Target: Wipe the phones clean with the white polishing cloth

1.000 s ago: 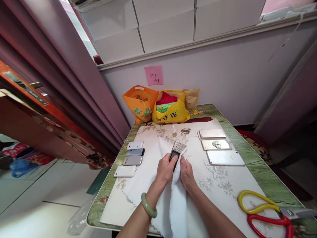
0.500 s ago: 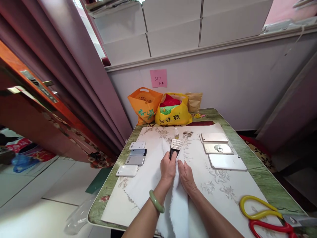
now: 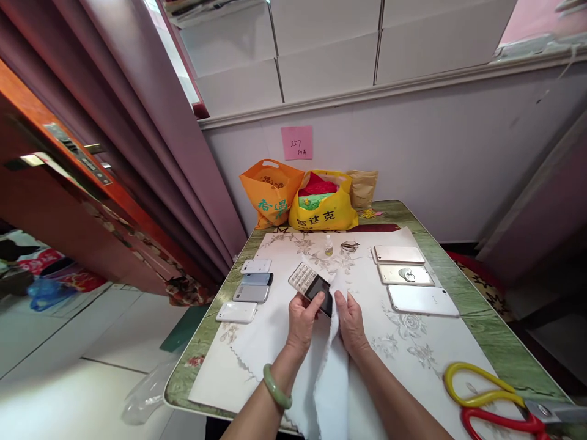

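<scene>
My left hand (image 3: 301, 321) grips a white keypad mobile phone (image 3: 306, 278), thumb on its dark screen. The phone is tilted, keypad end up and to the left, screen end toward my right hand. My right hand (image 3: 351, 322) is closed on a white cloth (image 3: 334, 360) beside the screen end. The cloth's edge touches the phone there and hangs down toward me between my forearms. Most of the right fingers are hidden behind the cloth. A green bangle circles my left wrist.
Left of my hands several phones (image 3: 235, 312) lie in a column. On the right lie three more, a white phone (image 3: 422, 300) nearest. Large scissors (image 3: 493, 400) rest at the front right. Behind are a small bottle (image 3: 328, 246), glasses (image 3: 350, 246), an orange bag (image 3: 270, 194) and a yellow bag (image 3: 321, 211).
The phone has turned from nearly upright to slanting left, showing more of its screen. My left hand has shifted left, and my right hand with the cloth has moved slightly right.
</scene>
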`<action>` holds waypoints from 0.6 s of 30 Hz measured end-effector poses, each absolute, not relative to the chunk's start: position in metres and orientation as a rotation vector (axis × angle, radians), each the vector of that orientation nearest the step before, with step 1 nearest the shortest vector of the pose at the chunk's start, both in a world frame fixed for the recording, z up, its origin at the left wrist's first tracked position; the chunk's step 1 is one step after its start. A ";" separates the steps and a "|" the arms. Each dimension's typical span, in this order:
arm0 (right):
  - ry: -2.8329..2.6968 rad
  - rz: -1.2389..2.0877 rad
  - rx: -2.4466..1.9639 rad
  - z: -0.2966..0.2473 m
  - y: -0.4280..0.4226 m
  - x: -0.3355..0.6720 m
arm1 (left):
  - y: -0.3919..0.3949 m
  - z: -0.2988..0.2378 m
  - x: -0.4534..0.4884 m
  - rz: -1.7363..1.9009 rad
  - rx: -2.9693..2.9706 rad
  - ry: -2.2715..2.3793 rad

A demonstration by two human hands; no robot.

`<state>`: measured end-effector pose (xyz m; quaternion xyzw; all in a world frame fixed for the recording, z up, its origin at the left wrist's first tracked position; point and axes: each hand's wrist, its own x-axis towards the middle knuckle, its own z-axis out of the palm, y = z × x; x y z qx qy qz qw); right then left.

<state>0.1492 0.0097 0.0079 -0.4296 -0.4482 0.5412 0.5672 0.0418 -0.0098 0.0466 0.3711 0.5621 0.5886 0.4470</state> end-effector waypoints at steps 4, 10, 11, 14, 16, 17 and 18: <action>-0.979 1.357 -0.990 0.007 0.011 0.150 | -0.027 0.052 0.012 1.226 0.867 1.261; -1.075 1.462 -0.879 0.011 0.010 0.155 | -0.023 0.086 -0.039 1.064 1.064 1.295; -1.108 1.463 -0.875 0.012 0.009 0.156 | -0.019 0.092 -0.044 1.120 1.097 1.358; -1.228 1.458 -0.870 0.015 0.008 0.157 | -0.012 0.104 -0.046 0.933 1.318 1.443; -1.279 1.466 -0.853 0.017 0.007 0.156 | -0.010 0.107 -0.040 0.742 1.413 1.420; -1.297 1.473 -0.842 0.017 0.006 0.156 | -0.009 0.107 -0.036 0.626 1.444 1.386; -1.308 1.483 -0.829 0.018 0.005 0.156 | -0.009 0.107 -0.031 0.500 1.462 1.335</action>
